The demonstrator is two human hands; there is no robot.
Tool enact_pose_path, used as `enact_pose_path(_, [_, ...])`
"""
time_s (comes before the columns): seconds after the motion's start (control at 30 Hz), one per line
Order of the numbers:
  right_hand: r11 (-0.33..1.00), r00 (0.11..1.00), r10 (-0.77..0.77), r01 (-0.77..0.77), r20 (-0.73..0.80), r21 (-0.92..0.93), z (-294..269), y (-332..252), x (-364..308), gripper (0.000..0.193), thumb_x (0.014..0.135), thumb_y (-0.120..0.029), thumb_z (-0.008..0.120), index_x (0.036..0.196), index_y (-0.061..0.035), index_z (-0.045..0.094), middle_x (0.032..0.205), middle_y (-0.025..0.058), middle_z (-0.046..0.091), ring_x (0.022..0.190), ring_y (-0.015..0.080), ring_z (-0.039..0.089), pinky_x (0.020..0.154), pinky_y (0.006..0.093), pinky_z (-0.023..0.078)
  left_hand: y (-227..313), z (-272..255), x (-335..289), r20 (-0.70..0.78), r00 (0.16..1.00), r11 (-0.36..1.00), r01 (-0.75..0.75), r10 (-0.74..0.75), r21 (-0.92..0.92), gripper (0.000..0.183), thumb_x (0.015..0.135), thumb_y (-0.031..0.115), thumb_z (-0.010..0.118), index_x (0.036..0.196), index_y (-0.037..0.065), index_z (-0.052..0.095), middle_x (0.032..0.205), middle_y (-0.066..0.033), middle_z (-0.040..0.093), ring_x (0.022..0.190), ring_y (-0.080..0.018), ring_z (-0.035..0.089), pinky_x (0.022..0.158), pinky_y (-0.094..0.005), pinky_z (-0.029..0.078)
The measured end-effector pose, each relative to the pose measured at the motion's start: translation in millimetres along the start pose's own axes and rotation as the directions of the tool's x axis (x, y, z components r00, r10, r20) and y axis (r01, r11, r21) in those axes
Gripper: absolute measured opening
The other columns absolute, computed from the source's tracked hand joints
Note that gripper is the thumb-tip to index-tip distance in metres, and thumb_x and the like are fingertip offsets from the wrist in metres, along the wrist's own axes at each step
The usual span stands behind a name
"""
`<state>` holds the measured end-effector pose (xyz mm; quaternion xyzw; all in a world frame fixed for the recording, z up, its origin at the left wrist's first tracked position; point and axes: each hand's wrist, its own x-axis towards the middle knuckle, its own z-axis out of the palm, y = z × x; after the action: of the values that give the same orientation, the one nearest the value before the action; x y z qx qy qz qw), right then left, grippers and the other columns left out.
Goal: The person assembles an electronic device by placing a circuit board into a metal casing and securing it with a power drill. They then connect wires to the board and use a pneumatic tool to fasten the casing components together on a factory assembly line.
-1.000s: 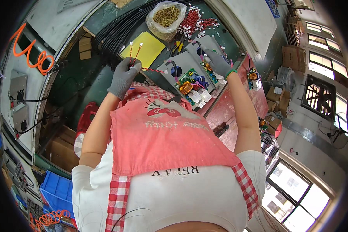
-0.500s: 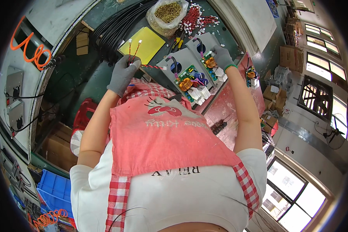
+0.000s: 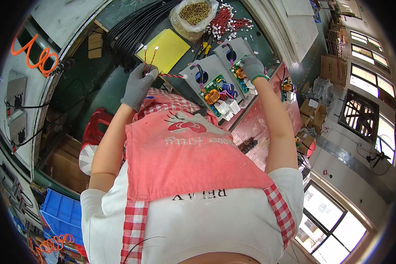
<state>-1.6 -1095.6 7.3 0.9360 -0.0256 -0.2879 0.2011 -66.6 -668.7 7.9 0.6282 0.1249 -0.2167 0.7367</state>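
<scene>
My left hand (image 3: 139, 87), in a grey glove, is closed on thin red-and-black wire leads (image 3: 148, 58) with white plugs. Two leads stick up from the fingers and another points right. My gloved right hand (image 3: 253, 68) bends over the right-hand green circuit board (image 3: 240, 74), hiding part of it. Its fingers look curled; what they grip is hidden. A second circuit board (image 3: 220, 91) with a copper coil, blue parts and white blocks lies to the left. Each board sits on a grey metal plate (image 3: 190, 72) with a round hole and a purple cable.
A yellow sheet (image 3: 168, 48), a bundle of black cables (image 3: 130, 33), a bag of small brass-coloured parts (image 3: 193, 15) and a heap of red leads (image 3: 224, 24) lie beyond. Yellow-handled pliers (image 3: 204, 48) are beside the plates. Another board (image 3: 287, 88) is at right.
My right hand has shifted slightly down and now covers more of the right-hand board. The left hand still holds the leads in nearly the same place.
</scene>
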Motion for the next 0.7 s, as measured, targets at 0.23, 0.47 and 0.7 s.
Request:
enact_pose_path(0.23, [0.992,0.988,-0.128,0.129,0.081,-0.007,-15,1,4,0.022,0.084,-0.024,0.060,0.102,-0.0123,0.067,0.110,0.0101,0.060,0.101,0.0295,0.060,0.087,0.0382,0.048,3,7,5,0.018,1.000,0.999,-0.002,0.001,0.054,0.021,0.085,0.019,0.061,0.093,0.000,0.060,0.078,0.0012,0.055,0.071,-0.0059,0.045,0.065,-0.0217,0.038])
enact_pose_path(0.47, [0.931,0.925,-0.361,0.351,0.115,0.098,-37,10,17,0.020,0.079,-0.018,0.062,0.097,-0.0132,0.069,0.109,0.0099,0.061,0.099,0.0294,0.060,0.087,0.0372,0.047,13,15,5,0.055,0.998,0.999,0.019,-0.018,-0.029,0.024,0.085,0.024,0.063,0.097,0.004,0.059,0.072,0.0026,0.053,0.053,-0.0027,0.041,0.048,-0.0186,0.032])
enact_pose_path(0.7, [0.894,0.885,-0.443,0.448,0.144,-0.005,-47,13,31,0.029,0.075,-0.028,0.070,0.100,-0.0133,0.065,0.101,0.0101,0.060,0.099,0.0302,0.059,0.084,0.0398,0.047,42,24,0,0.078,0.995,0.998,0.068,-0.068,0.002,0.024,0.084,0.023,0.063,0.095,0.001,0.060,0.074,0.0015,0.056,0.062,-0.0046,0.046,0.057,-0.0197,0.036])
